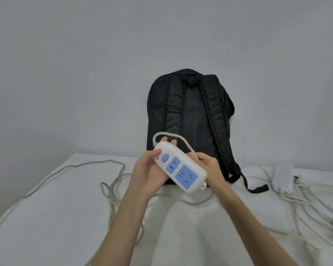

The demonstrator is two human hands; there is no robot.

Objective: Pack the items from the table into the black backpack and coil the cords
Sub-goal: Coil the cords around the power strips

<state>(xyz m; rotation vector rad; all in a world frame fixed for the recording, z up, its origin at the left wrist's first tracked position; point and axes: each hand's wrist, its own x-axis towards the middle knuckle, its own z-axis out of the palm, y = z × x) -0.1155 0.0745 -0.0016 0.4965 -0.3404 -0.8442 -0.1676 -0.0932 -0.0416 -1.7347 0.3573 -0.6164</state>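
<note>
**Power strip held in both hands, cord uncoiled, backpack beyond**

Both forearms enter from the bottom edge and meet above the white-covered table. The left hand cradles the blue-and-white power strip from beneath, its thumb pressing the near-left end by the round blue button and its fingertips showing past the strip's far edge. The right hand has its fingers curled around the strip's far right side, where the cord loops out and passes behind it.

The strip's long axis runs diagonally, from up-left by the left thumb to down-right below the right hand, socket face up. Its cord leaves the upper-left end, arcs over to the right hand, then drops to the table and trails in loose loops to the left of the left forearm. It is not yet coiled.

The black backpack stands upright directly beyond both hands, straps facing the camera; its opening is not visible. A second power strip lies well to the right of the right hand among its own loose cord.

Judgement: coiling comes next. The right hand lies nearer the cord's exit run and is better placed to gather it while the left steadies the strip.
</note>
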